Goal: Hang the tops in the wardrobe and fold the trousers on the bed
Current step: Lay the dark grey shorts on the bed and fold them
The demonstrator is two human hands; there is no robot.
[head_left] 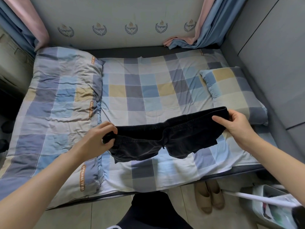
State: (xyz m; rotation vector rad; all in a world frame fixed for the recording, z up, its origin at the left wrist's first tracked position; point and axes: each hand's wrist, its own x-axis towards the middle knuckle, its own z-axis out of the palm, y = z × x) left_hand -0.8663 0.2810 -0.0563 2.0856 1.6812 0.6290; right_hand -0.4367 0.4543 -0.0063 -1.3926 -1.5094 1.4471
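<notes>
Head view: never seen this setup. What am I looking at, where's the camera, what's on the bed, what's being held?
There is no robot here. A person wears one wide-angle camera on the head, so this single picture looks forward and down over their own arms. The left hand and right hand each grip one end of the waistband of a pair of dark shorts, stretched out between them above the bed. The bed has a checked sheet; a folded checked quilt lies on its left part and a matching pillow on its right. On the floor by the bed's near edge you can see a pair of beige slippers and, at lower right, a white bag. No wardrobe shows in this view.
</notes>
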